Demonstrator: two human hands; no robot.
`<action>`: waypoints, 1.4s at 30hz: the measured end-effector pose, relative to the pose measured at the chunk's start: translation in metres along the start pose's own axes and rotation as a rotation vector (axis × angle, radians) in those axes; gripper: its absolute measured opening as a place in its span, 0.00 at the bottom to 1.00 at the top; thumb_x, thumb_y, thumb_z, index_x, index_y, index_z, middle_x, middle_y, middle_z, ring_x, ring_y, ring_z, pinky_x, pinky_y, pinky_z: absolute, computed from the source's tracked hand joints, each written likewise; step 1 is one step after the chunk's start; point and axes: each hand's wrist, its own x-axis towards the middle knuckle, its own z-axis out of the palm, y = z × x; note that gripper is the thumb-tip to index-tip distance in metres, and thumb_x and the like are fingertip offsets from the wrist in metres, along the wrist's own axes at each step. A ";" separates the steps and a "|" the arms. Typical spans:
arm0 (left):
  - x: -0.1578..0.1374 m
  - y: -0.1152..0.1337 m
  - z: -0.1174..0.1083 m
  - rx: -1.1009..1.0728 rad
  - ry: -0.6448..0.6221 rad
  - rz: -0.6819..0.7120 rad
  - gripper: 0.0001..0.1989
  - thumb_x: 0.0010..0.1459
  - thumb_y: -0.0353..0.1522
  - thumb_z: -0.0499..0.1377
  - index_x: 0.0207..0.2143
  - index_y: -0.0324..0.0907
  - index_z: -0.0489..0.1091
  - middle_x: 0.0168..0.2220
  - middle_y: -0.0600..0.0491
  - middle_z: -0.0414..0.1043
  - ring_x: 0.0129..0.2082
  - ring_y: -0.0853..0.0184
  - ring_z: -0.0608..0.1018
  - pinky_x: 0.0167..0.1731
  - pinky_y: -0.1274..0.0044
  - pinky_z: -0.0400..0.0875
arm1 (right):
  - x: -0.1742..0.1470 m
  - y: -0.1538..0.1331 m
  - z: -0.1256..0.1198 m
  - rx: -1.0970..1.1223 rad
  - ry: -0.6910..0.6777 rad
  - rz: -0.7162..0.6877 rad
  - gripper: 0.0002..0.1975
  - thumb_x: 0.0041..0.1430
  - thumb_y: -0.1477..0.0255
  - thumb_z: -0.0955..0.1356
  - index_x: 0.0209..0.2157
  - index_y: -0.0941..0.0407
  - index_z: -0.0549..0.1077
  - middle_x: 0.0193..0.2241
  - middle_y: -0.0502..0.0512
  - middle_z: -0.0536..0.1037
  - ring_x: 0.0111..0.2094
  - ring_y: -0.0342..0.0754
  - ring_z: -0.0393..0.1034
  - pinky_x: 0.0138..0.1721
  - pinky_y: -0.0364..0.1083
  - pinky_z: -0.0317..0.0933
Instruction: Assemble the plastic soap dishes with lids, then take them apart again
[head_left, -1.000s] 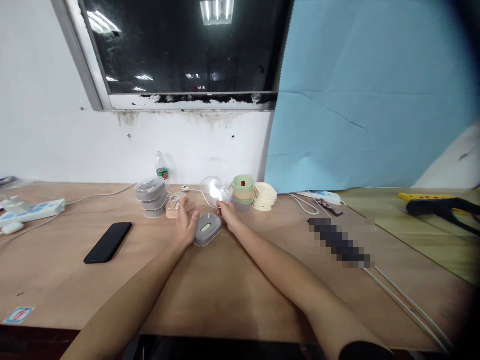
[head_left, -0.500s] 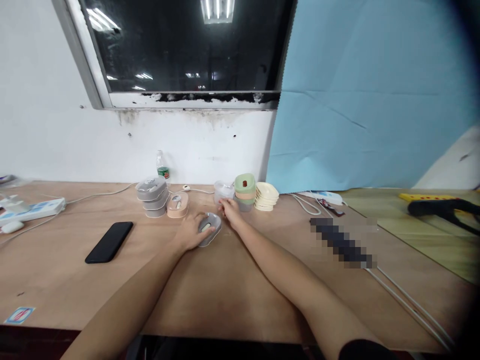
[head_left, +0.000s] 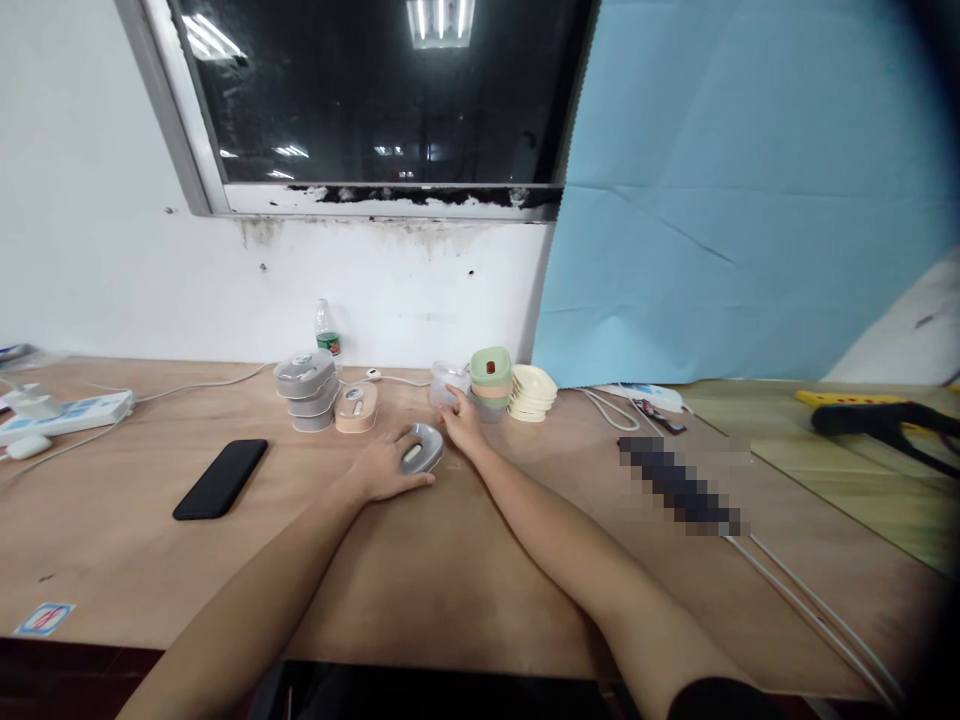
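Note:
My left hand (head_left: 386, 468) curls around the left side of a small grey oval container (head_left: 425, 446) lying on the table. Its thumb runs along the front edge, and the fingers rest at the back and top. A pale tab shows on the container's lid. My right hand (head_left: 460, 420) is just beyond, in front of some clear cups (head_left: 447, 374); its index finger points toward them and stands apart from the thumb, with nothing visible held. To its right are stacked green, orange and grey bowls (head_left: 490, 372) and a stack of cream dishes (head_left: 532, 390).
Grey containers (head_left: 306, 388) are stacked at the back left beside a peach container (head_left: 356, 408). A plastic bottle (head_left: 326, 330) stands behind them. A black phone (head_left: 220, 480) lies left, near a power strip (head_left: 82, 415). A blurred dark object (head_left: 679, 485) with cables lies right.
My left thumb has slid off the lid to the container's front edge. My right index finger has straightened toward the clear cups. The view has shifted slightly.

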 end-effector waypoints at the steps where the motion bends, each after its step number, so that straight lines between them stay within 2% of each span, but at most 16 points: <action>1: 0.000 0.000 0.000 -0.012 0.006 0.001 0.36 0.49 0.56 0.58 0.55 0.45 0.66 0.60 0.44 0.60 0.55 0.51 0.69 0.53 0.62 0.65 | -0.001 0.000 0.001 -0.004 0.007 -0.004 0.29 0.55 0.65 0.64 0.58 0.57 0.62 0.19 0.46 0.71 0.24 0.47 0.67 0.33 0.46 0.62; 9: -0.001 0.004 -0.004 -0.007 -0.014 -0.011 0.33 0.52 0.54 0.57 0.55 0.46 0.65 0.60 0.44 0.59 0.55 0.51 0.68 0.52 0.64 0.65 | -0.004 0.002 0.004 -0.054 0.075 -0.050 0.31 0.56 0.66 0.63 0.61 0.58 0.56 0.20 0.46 0.69 0.24 0.47 0.66 0.32 0.47 0.62; 14: -0.001 0.005 -0.004 -0.013 -0.020 -0.022 0.33 0.52 0.53 0.57 0.56 0.46 0.64 0.61 0.44 0.59 0.56 0.51 0.68 0.52 0.63 0.65 | -0.006 0.003 0.005 -0.055 0.108 -0.045 0.32 0.56 0.66 0.63 0.61 0.59 0.55 0.22 0.47 0.71 0.26 0.48 0.68 0.36 0.48 0.63; 20: -0.001 0.003 -0.002 -0.019 -0.005 -0.020 0.31 0.53 0.51 0.58 0.55 0.45 0.65 0.60 0.44 0.59 0.55 0.51 0.68 0.53 0.61 0.64 | -0.006 0.005 0.003 -0.093 0.097 -0.024 0.34 0.55 0.66 0.64 0.62 0.60 0.55 0.24 0.50 0.73 0.28 0.49 0.69 0.36 0.48 0.63; 25: 0.000 0.002 0.000 -0.019 0.011 -0.023 0.30 0.53 0.50 0.58 0.55 0.45 0.66 0.60 0.44 0.60 0.54 0.52 0.70 0.52 0.63 0.66 | -0.007 0.003 0.001 -0.173 0.039 -0.079 0.34 0.56 0.67 0.63 0.64 0.57 0.53 0.23 0.48 0.73 0.27 0.47 0.67 0.35 0.47 0.62; 31: 0.000 0.002 0.000 -0.017 0.010 -0.021 0.30 0.52 0.50 0.59 0.54 0.45 0.66 0.60 0.44 0.60 0.55 0.51 0.69 0.53 0.62 0.65 | -0.008 0.004 0.002 -0.238 0.041 -0.065 0.37 0.54 0.69 0.64 0.65 0.56 0.50 0.25 0.49 0.74 0.27 0.47 0.67 0.34 0.46 0.61; 42: 0.000 0.002 0.001 -0.050 0.043 -0.014 0.29 0.51 0.48 0.60 0.53 0.46 0.67 0.59 0.45 0.62 0.54 0.52 0.70 0.52 0.63 0.67 | -0.008 0.003 0.002 -0.241 0.091 -0.041 0.35 0.53 0.70 0.65 0.63 0.59 0.54 0.27 0.52 0.76 0.29 0.50 0.69 0.35 0.48 0.62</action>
